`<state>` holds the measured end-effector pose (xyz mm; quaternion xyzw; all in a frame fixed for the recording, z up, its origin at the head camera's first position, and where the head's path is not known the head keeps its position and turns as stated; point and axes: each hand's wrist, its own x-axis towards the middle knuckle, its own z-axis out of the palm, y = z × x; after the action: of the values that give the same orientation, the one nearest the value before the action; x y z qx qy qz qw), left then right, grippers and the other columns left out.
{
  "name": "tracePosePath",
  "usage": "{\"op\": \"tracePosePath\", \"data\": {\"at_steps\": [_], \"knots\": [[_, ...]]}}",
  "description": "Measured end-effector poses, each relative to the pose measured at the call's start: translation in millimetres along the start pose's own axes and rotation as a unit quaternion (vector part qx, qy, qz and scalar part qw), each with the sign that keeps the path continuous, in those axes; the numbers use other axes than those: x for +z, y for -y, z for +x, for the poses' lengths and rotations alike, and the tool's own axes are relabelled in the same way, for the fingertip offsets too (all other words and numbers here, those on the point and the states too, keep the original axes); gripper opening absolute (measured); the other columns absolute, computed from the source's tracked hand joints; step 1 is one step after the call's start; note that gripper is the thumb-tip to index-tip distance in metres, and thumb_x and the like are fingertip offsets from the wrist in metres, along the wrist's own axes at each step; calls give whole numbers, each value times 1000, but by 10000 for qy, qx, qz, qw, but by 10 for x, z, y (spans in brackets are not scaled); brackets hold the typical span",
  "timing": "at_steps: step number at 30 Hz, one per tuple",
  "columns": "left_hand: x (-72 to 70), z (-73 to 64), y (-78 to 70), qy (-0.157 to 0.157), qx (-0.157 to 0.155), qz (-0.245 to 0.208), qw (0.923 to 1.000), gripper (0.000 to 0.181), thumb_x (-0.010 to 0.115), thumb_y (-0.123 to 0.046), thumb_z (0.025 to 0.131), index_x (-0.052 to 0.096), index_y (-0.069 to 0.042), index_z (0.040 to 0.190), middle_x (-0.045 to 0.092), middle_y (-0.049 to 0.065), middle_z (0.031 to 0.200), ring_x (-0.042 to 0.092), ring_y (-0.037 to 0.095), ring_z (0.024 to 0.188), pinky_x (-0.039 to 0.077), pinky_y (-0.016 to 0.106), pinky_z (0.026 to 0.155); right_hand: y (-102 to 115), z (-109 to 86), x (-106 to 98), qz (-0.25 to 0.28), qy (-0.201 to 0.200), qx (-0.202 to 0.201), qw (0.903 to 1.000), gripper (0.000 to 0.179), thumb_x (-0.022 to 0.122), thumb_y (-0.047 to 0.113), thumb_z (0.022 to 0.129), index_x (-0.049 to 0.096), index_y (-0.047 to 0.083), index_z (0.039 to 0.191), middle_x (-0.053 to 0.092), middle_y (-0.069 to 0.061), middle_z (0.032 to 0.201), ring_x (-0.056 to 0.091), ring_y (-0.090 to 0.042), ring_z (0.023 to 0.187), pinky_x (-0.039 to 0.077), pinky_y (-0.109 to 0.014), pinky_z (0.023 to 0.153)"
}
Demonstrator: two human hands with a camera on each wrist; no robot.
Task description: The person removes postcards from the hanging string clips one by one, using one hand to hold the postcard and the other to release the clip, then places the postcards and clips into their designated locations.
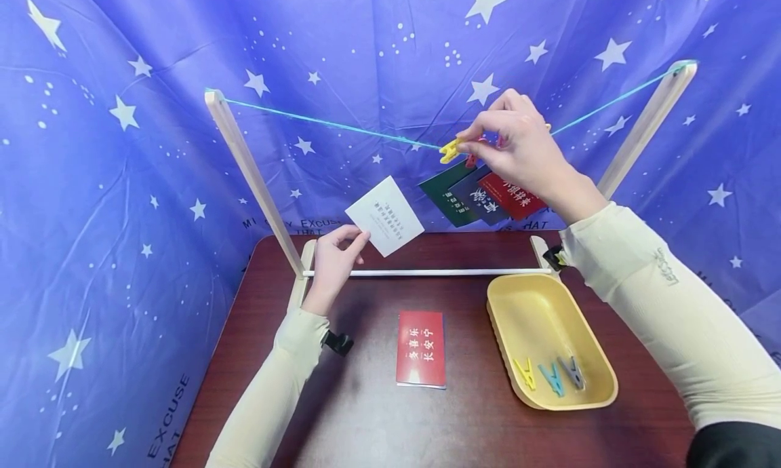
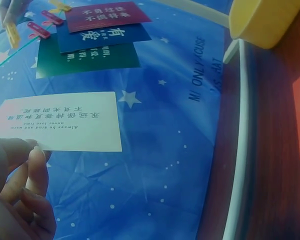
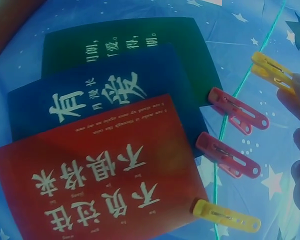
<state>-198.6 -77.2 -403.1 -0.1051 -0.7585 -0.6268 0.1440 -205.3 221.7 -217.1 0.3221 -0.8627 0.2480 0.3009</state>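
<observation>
My left hand (image 1: 332,256) pinches a white card (image 1: 386,216) with printed lettering by its lower corner, holding it below the green string (image 1: 329,123). Between the thumb and fingers of my right hand (image 1: 521,142) is a yellow clothespin (image 1: 450,150). Its tip meets the string; whether it clamps it I cannot tell. To the right of the white card hang a green card (image 3: 125,40), a blue card (image 3: 152,67) and a red card (image 3: 102,165), overlapping. Two pink clothespins (image 3: 238,109) and another yellow clothespin (image 3: 227,216) hold them on the string.
Wooden posts (image 1: 247,169) carry the string, joined low down by a white rod (image 1: 439,273). A red card (image 1: 421,346) tops a small stack on the brown table (image 1: 342,414). At right, a yellow tray (image 1: 531,298) contains yellow, blue and grey clothespins. Behind hangs a starry blue cloth (image 1: 342,41).
</observation>
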Motion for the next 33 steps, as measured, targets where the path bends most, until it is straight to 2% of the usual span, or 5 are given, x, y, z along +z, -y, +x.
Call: {"op": "tracePosePath", "data": {"at_steps": [7, 13, 19, 26, 33], "knots": [[-28, -83, 43, 61, -12, -117, 9999, 12, 75, -8, 96, 76, 3, 97, 73, 20, 88, 57, 7, 49, 50, 22, 49, -59, -110, 5, 62, -46, -209, 9998, 12, 85, -2, 84, 79, 2, 93, 57, -18, 89, 40, -17, 86, 25, -33, 78], [-31, -132, 43, 161, 138, 205, 9996, 9, 75, -7, 95, 77, 1, 96, 74, 17, 83, 55, 13, 48, 42, 18, 47, -77, -215, -10, 61, -86, -304, 9995, 15, 86, -4, 81, 79, 1, 93, 56, -18, 88, 41, -18, 87, 26, -33, 76], [-25, -187, 33, 330, 18, 447, 9985, 11, 76, -9, 95, 78, -1, 102, 77, 18, 90, 54, 6, 46, 44, 18, 48, -105, -310, -15, 50, -28, -322, 9995, 18, 87, -6, 79, 80, 1, 94, 58, -18, 88, 43, -23, 89, 25, -35, 79], [-16, -237, 60, 538, 51, 322, 9980, 11, 76, -9, 94, 78, 0, 101, 76, 21, 90, 57, 25, 47, 45, 19, 49, -174, -430, -2, 82, 37, -605, 9981, 17, 88, -6, 77, 77, -1, 89, 58, -19, 86, 42, -22, 85, 28, -32, 75], [-1, -274, 85, 727, -97, 418, 9964, 11, 76, -9, 95, 78, -1, 101, 75, 18, 87, 52, 10, 46, 43, 20, 49, -218, -570, 20, 8, 204, -795, 9966, 23, 89, -6, 75, 78, 1, 94, 62, -15, 83, 44, -23, 82, 28, -32, 73]]}}
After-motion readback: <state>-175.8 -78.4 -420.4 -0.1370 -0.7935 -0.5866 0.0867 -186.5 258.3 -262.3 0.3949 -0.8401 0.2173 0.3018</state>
